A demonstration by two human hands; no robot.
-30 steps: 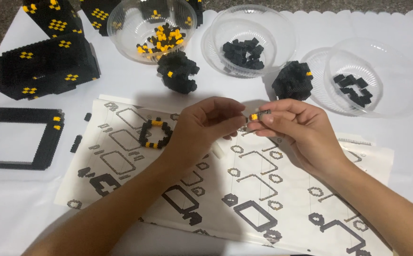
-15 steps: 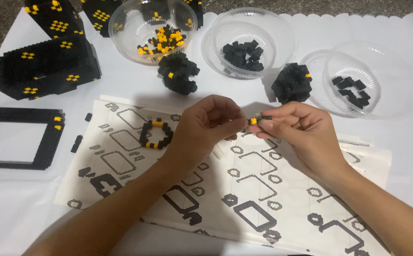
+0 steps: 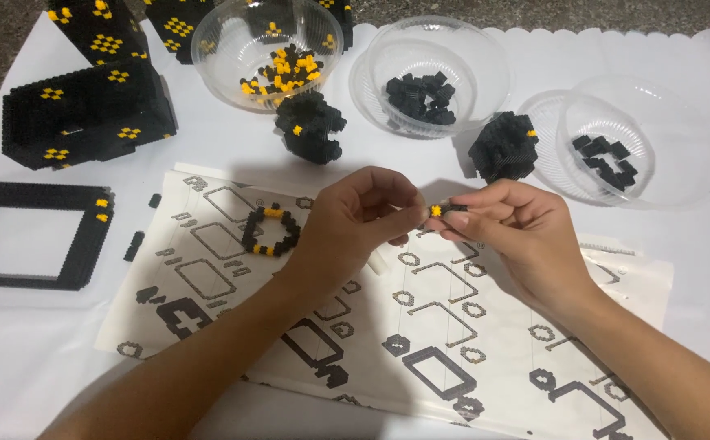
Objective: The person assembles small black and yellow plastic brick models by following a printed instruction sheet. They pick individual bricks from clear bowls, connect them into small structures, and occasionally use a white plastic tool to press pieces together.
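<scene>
Pinching a tiny yellow-and-black brick piece point(image 3: 440, 210) between both sets of fingertips, the left hand point(image 3: 355, 224) and right hand point(image 3: 518, 232) meet above the printed paper instruction sheet point(image 3: 420, 342), fingers closed for fine alignment. A small black-and-yellow brick ring point(image 3: 271, 231) lies near the sheet's far left corner; clear plastic bowls of loose bricks point(image 3: 269, 53) line the white cloth's far edge, within reach.

Two hands, both bare: left hand point(image 3: 353, 228), right hand point(image 3: 518, 236). No gloves, no rings, no bracelets, no watch visible. Forearms bare up to frame edge; no sleeves in view, no cuffs. Left forearm enters from bottom left, right forearm from bottom right corner. Fingernails short, unpainted as far as visible; a few nails show on right hand fingers, left nails mostly hidden. No tattoos, plasters or markings seen. Rest of body out of frame.
</scene>
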